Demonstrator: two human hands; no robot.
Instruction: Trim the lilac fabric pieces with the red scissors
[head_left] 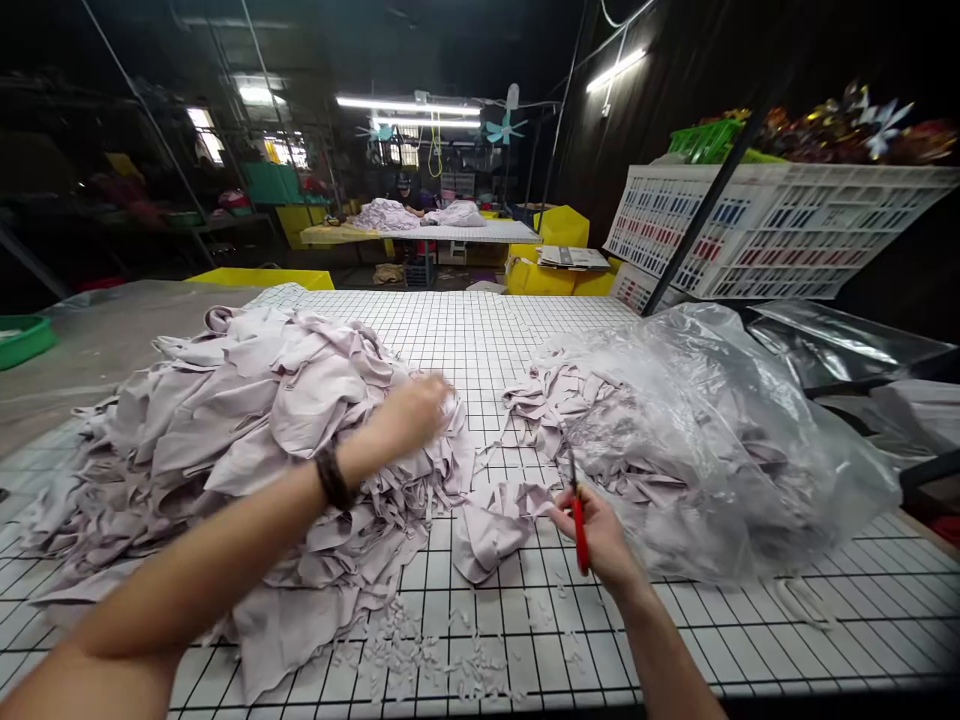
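Note:
My right hand [604,540] is closed round a pair of red-handled scissors [580,535], the blades pointing away from me. Its thumb and fingertips also seem to pinch the edge of a pale pinkish cloth piece [491,530] lying on the gridded table. Smeared by motion, my left hand [416,410] is over the right edge of a big heap of similar cloth pieces [225,400]; its fingers cannot be made out. A dark band circles the left wrist. Small cloth snippets [405,650] are scattered near the table's front edge.
On the right, a clear plastic bag [720,420] partly covers more cloth pieces [559,400]. Behind it stands a white plastic crate [787,220] beside a dark slanted post [697,215]. A green basin [22,340] sits far left. Another cloth-laden table [480,232] with a person is farther back.

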